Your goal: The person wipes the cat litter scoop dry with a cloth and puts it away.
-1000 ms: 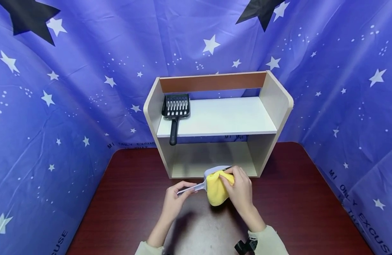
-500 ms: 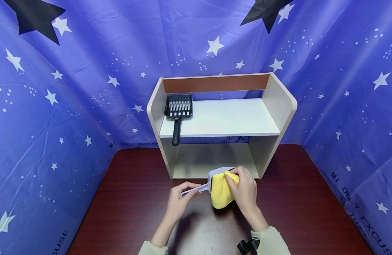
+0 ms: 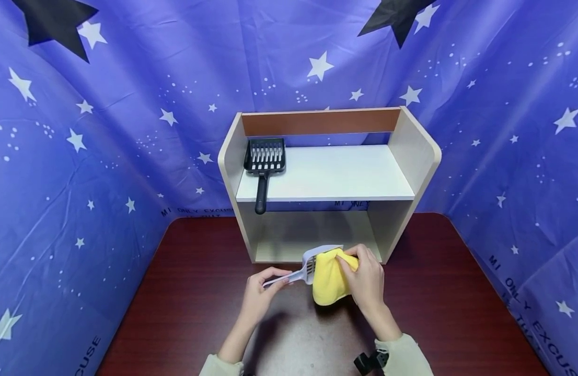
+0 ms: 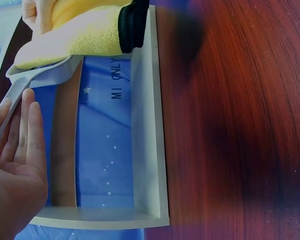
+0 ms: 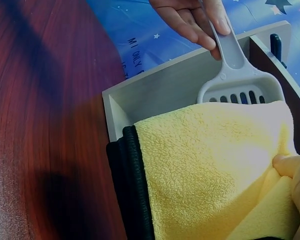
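My left hand (image 3: pixel 258 292) pinches the handle of a pale grey slotted litter scoop (image 3: pixel 309 261) between thumb and fingers, holding it above the table. A yellow cloth (image 3: pixel 328 279) with a dark edge lies over the scoop's head, and my right hand (image 3: pixel 367 275) grips it by a bunched fold at the scoop's far side. In the right wrist view, slots of the scoop (image 5: pixel 240 82) show past the border of the cloth (image 5: pixel 205 160). Most of the scoop's head is hidden under the cloth there.
Behind my hands, a two-level wooden shelf unit (image 3: pixel 420 151) stands on the dark red table (image 3: pixel 185 292). A black slotted scoop (image 3: pixel 264 156) lies at the left of its upper shelf, its handle jutting over the front edge. Blue starry curtain (image 3: pixel 129 130) surrounds the table.
The cloth and my right hand have shifted right along the scoop, so slots near the handle now show. My left hand keeps its hold on the handle.
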`<move>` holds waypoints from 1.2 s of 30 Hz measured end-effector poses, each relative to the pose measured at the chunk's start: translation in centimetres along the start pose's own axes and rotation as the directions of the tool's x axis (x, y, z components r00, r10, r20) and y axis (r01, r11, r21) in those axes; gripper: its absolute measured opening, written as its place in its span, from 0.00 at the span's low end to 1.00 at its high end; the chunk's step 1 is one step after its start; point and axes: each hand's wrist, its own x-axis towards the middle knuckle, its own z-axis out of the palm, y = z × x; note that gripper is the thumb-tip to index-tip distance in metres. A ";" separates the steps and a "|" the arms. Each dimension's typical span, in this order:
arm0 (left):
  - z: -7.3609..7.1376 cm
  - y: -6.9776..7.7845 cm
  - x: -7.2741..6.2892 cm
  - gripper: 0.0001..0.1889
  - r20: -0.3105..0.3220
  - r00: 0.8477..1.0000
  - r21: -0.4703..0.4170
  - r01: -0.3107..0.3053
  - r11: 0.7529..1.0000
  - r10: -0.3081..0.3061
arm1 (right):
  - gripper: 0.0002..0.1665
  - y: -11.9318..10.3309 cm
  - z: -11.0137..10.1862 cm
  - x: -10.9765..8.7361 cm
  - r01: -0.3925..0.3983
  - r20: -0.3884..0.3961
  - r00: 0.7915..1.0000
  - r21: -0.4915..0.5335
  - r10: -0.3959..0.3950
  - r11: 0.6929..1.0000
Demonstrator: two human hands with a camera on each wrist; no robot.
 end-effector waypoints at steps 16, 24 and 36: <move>-0.6 -0.4 -0.1 0.09 -0.014 1.000 -0.012 -0.005 1.000 0.005 | 0.16 0.7 -0.4 0.2 -0.060 0.007 0.998 0.015 0.060 0.998; -1.4 -0.5 -0.1 0.10 -0.005 1.000 -0.045 0.012 0.999 -0.013 | 0.16 1.3 -1.3 0.7 -0.134 0.021 0.991 0.043 0.133 0.990; -2.9 -0.4 -0.3 0.12 0.013 1.000 -0.077 -0.007 0.997 0.008 | 0.14 2.5 -3.4 2.2 -0.165 -0.004 0.986 0.112 0.167 0.980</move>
